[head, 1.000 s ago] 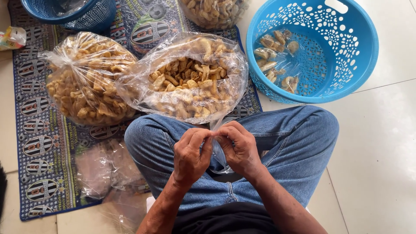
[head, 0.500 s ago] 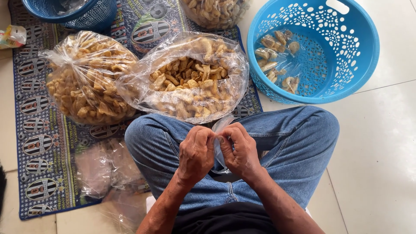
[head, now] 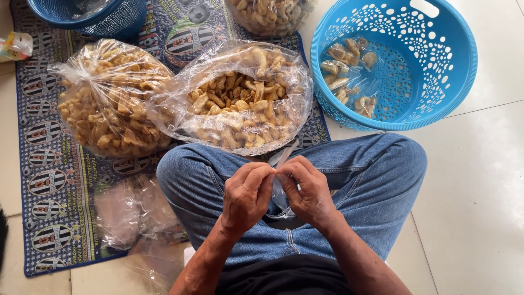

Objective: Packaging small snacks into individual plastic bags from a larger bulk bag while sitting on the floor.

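1. Pinched between the fingertips of left hand (head: 246,192) and right hand (head: 309,189): a small clear plastic bag (head: 282,159), held over the lap of the blue jeans (head: 376,180).
2. Just beyond the knees, an open bag of crackers (head: 234,104) lay on the patterned mat (head: 43,164); a tied bag of crackers (head: 106,101) sat beside it.
3. Farther right, a light blue basket (head: 458,60) held small packed portions (head: 349,71).
4. At the far left, a dark blue basket (head: 117,19).

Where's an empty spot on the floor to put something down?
Bare tile floor lies to the right, below the light blue basket and beside the person's knee. It is crowded ahead: two big bags of crackers fill the patterned mat, empty plastic bags lie lower left, and both hands pinch a small clear bag over the lap.
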